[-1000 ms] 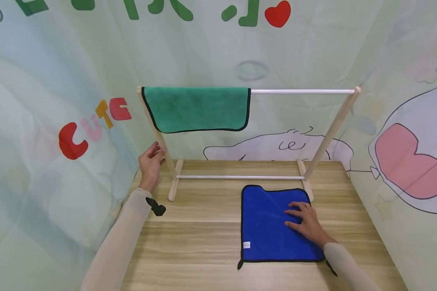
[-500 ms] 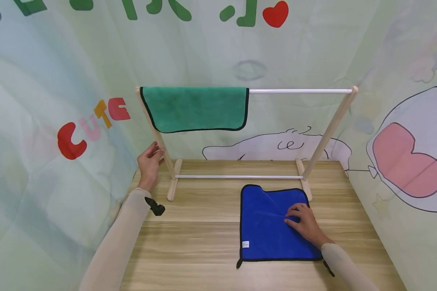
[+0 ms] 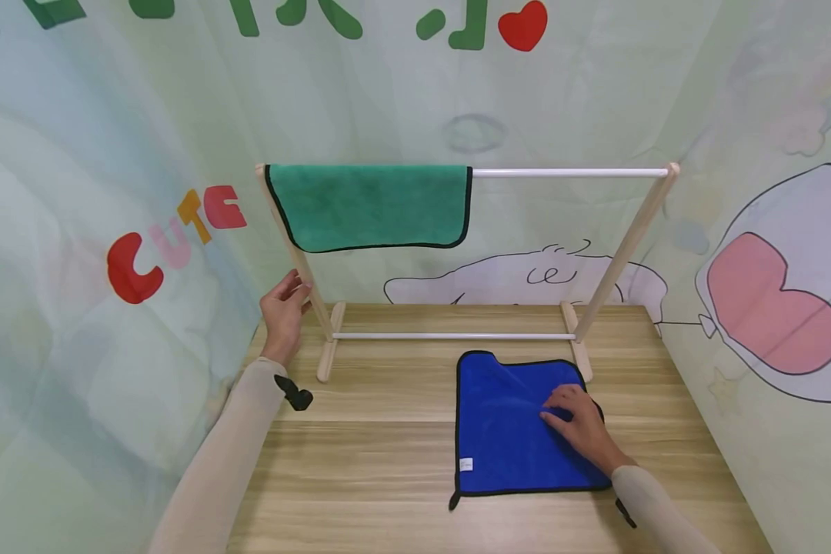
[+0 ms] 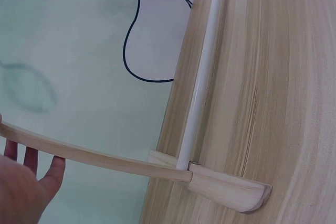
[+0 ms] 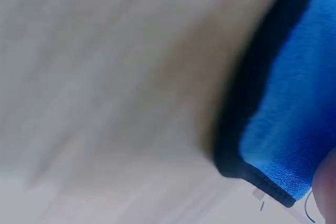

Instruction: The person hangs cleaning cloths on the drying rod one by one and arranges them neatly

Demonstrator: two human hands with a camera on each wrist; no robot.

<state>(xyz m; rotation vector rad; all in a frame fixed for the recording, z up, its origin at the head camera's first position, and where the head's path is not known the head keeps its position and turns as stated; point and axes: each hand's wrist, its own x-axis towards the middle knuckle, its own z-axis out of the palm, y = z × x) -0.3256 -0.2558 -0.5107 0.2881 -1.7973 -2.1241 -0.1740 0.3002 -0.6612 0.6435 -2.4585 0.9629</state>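
In the head view, a wooden drying rack [image 3: 630, 246] with white rods stands at the back of the table. A green towel [image 3: 374, 208] with black edging hangs over the left part of its top rod. My left hand [image 3: 284, 312] holds the rack's left post; the left wrist view shows fingers [image 4: 52, 174] behind that post [image 4: 105, 156]. At the front right lies a blue towel [image 3: 498, 438] with black edging, a white tag and a corner loop. My right hand [image 3: 582, 427] is on it, thumb and bent fingers pinching the cloth; its fingertips are partly hidden.
The rack's lower rod [image 3: 450, 336] runs just behind the blue towel between two wooden feet [image 3: 328, 350]. Printed fabric walls [image 3: 76, 369] enclose the wooden table [image 3: 360, 462] at the back and both sides.
My right fingers have drawn together on the blue towel, and its lower right edge has shifted slightly away from me. The left hand keeps its place on the post.
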